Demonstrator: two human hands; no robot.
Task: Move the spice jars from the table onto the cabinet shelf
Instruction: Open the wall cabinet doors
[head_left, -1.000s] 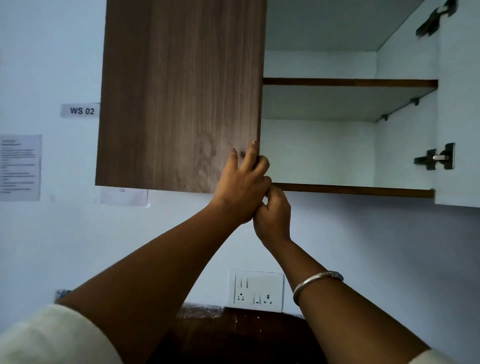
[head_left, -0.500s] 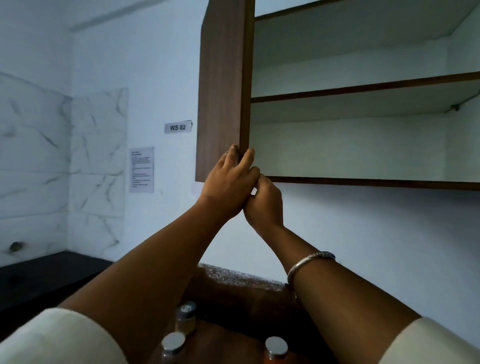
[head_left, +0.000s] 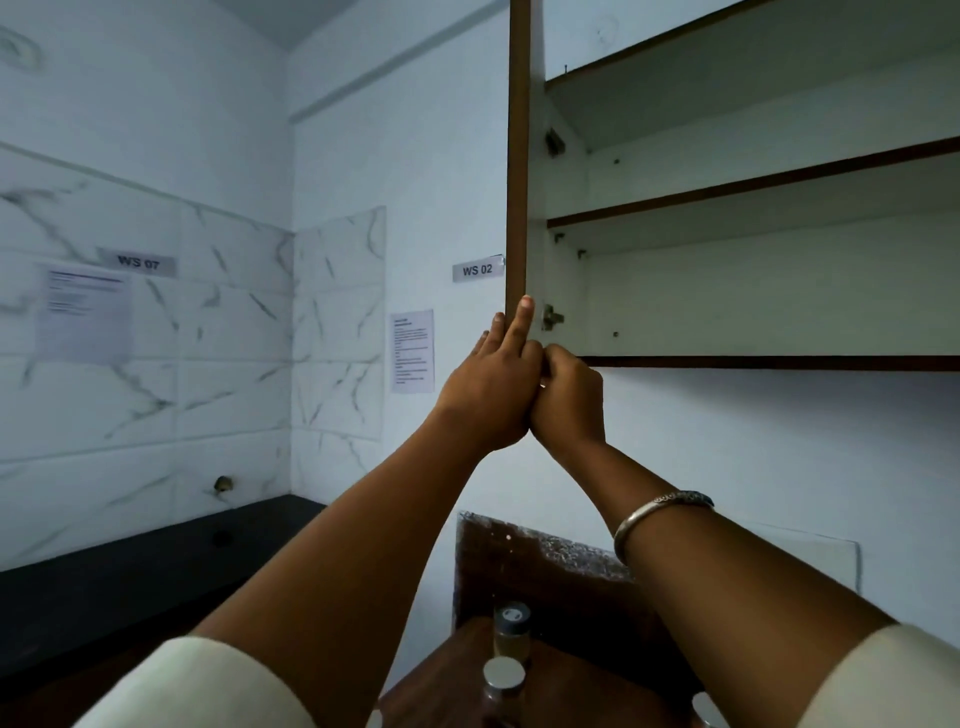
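Both hands way up at bottom corner of cabinet door (head_left: 518, 156). Left hand (head_left: 493, 389): fingers straight, laid along door edge. Right hand (head_left: 569, 405): curled under corner, can't tell if it's gripping. Spice jars (head_left: 511, 629) straight down below on table (head_left: 582, 696), upright, between forearms, well apart from fingers. Neither hand clearly nearer imo. Shelf (head_left: 753, 362) just right of right hand.

Cabinet door (head_left: 518, 156): brown wood-grain edge. Cabinet interior (head_left: 727, 301): white, with each shelf (head_left: 753, 183) fronted by a dark brown strip. Wall tiles (head_left: 156, 364): white marble pattern with grey veining. Painted wall (head_left: 415, 156): pale bluish white. Label "WS 02" (head_left: 477, 269): grey with black lettering. Counter (head_left: 130, 571): black. Table (head_left: 571, 688): dark reddish-brown wood. Spice jars (head_left: 511, 631): clear glass with silver-grey lids, the rear one with yellowish contents. Bracelet (head_left: 660, 512): silver. Sleeves (head_left: 208, 686): cream.
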